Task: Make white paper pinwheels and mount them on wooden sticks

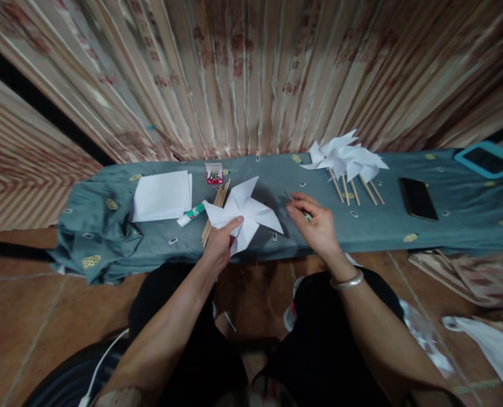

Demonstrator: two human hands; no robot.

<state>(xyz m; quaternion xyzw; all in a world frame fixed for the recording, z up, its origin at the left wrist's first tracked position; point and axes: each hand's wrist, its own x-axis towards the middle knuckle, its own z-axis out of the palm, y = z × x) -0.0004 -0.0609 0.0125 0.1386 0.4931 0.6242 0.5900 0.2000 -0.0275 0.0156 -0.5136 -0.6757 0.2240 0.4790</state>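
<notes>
My left hand point(221, 240) pinches a white paper pinwheel point(246, 212) by its lower edge and holds it just above the teal cloth point(162, 237). My right hand point(315, 223) rests on the cloth to the right of it, fingers curled round a thin dark stick-like tool point(296, 204) whose tip points toward the pinwheel. A bundle of wooden sticks point(215, 212) lies under the pinwheel's left side. A glue stick point(192, 215) lies beside them.
A stack of white paper sheets point(162, 195) and a small red box of pins point(214, 173) sit at the left. Finished pinwheels on sticks point(347, 161) lie at the right, then a black phone point(417, 198) and a blue-framed tablet point(486, 159). Curtains hang behind.
</notes>
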